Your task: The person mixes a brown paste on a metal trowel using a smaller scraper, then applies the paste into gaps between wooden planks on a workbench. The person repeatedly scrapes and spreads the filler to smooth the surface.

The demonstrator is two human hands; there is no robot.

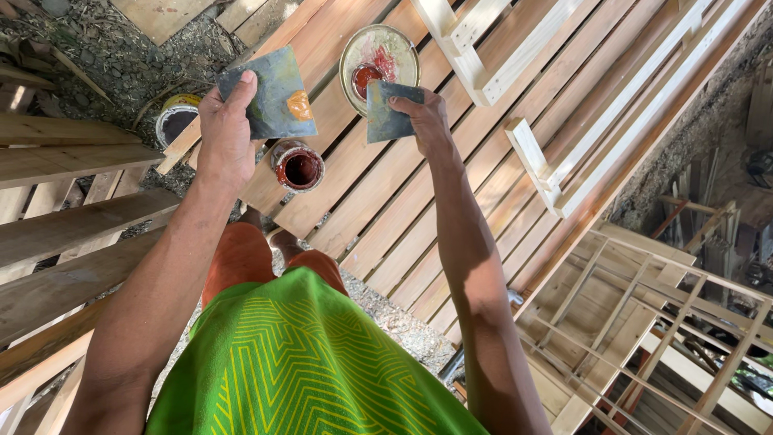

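My left hand (224,133) holds up a square grey scraper plate (274,93) with a dab of orange-brown putty (299,105) on it. My right hand (425,121) grips a second, smaller grey scraper plate (385,113), held just in front of a round tin lid (394,44) smeared with red and pale paste. A small open can (298,167) with a red-brown inside stands on the wooden slat panel (451,161) between my two hands.
Another open can (174,118) sits on the gravel at the left. Wooden planks (72,225) lie to the left. Pale slatted frames (636,322) are stacked at the lower right. My green shirt and orange shorts fill the bottom.
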